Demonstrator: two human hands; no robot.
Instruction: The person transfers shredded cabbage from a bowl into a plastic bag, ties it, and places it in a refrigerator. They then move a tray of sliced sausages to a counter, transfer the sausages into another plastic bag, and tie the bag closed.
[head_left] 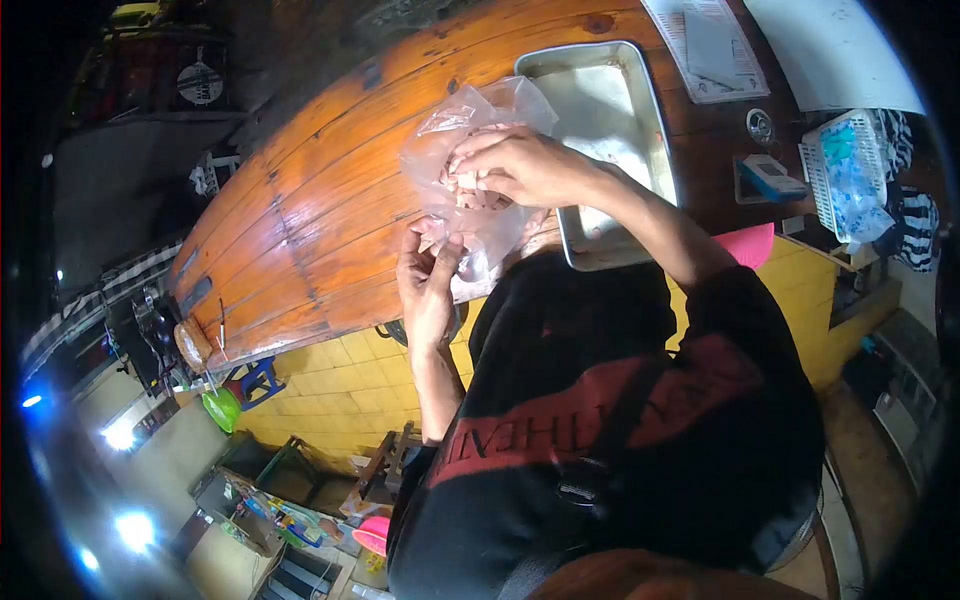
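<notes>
A clear plastic bag (485,232) with pinkish pieces (468,185) in it lies at the near edge of the wooden table (350,190). My left hand (428,285) grips the lower left side of the bag between thumb and fingers. From the right, my right hand (525,168) reaches over the bag's opening, its fingers pinched on some of the pinkish pieces. Right beside the bag is a metal tray (600,110) with a few small bits on its bottom, partly behind my right forearm.
Papers (710,50), a round metal object (759,125) and a blue-and-white box (770,178) are on the table's right part. A white basket (845,175) holds blue packets farther right. A brown item (192,343) sits at the left end. Yellow tiles (340,375) show below.
</notes>
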